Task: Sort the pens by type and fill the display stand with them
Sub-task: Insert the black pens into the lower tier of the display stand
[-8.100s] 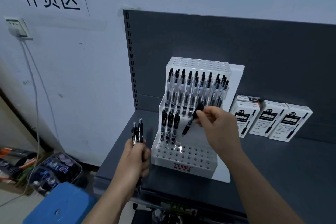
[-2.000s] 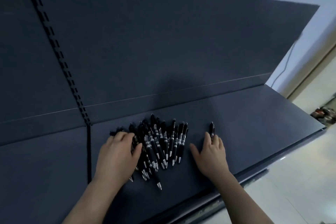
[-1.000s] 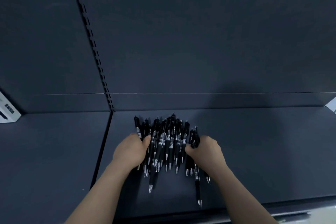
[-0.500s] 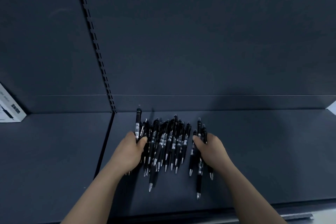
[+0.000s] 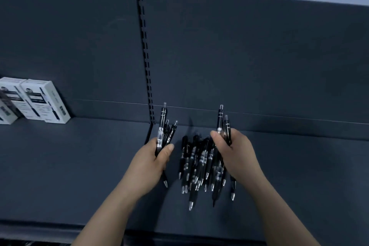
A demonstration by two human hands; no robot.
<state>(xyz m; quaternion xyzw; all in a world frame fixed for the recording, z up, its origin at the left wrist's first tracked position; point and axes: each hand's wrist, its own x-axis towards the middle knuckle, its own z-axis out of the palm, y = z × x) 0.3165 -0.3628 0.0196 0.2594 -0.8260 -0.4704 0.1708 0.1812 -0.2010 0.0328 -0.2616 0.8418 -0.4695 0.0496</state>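
Pen pile on shelf; left hand grips bunch, right hand grips pair.

Black pens heaped on shelf

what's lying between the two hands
In the head view, a loose pile of black pens lies between the left hand and the right hand.

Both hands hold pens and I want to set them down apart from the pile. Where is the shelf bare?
Bare shelf lies between the white boxes and the left hand, and a wider stretch right of the right hand. A narrow strip runs between the pen tips and the front edge. Crowded: the loose pile of pens between the hands.
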